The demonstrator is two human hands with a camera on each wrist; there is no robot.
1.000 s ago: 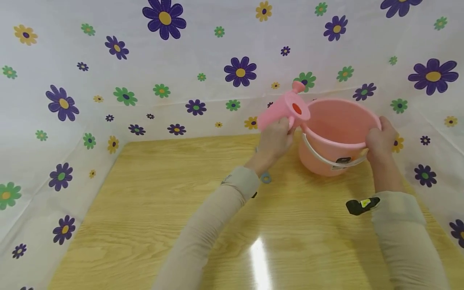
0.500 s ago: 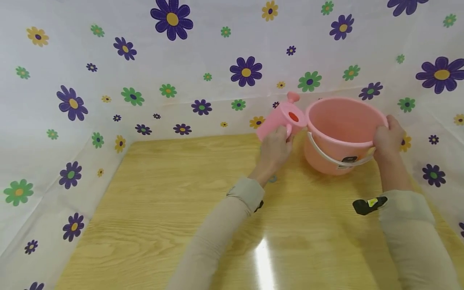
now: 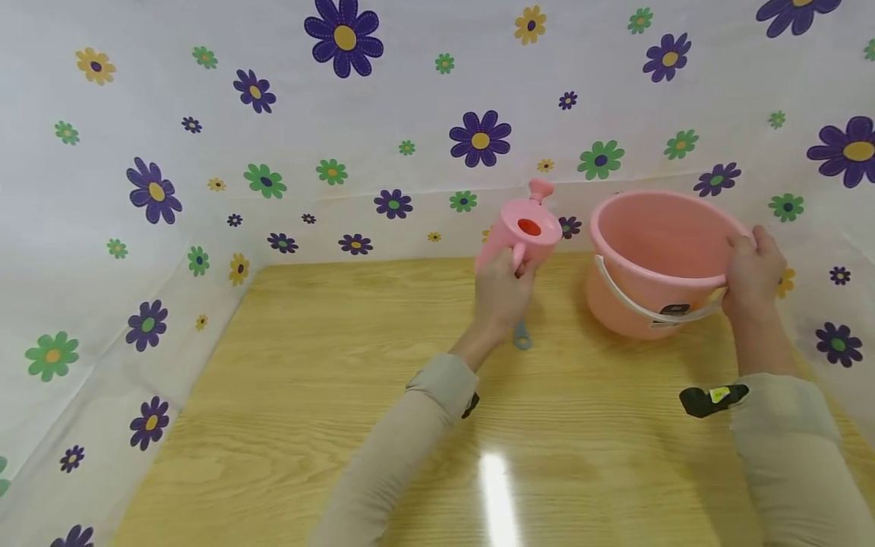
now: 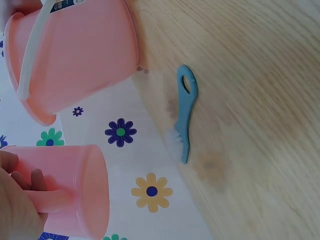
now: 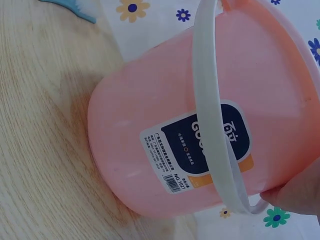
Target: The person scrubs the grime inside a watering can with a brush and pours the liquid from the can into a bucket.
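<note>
In the head view my left hand [image 3: 501,298] grips the handle of a pink toy watering can [image 3: 509,219], its fingers wrapped around it. The can is raised over the table, leaning a little, with its red opening in view and its sprinkler head toward the wall. My right hand [image 3: 750,275] holds the right side of the rim of a pink bucket [image 3: 625,304]. The bucket's white handle [image 5: 207,100] hangs down across its labelled front. A gap separates can and bucket. Below my left hand a blue brush [image 4: 185,107] with white bristles lies on the table.
The wood-grain table [image 3: 328,380] runs up to a white flower-print sheet [image 3: 410,91] at the back and both sides. The bucket stands near the back right corner. A bright light reflection [image 3: 497,494] shows on the front of the table.
The watering can has moved left and slightly down, away from the bucket's rim, and now leans less. My right hand keeps its hold on the bucket. The head view has shifted a little.
</note>
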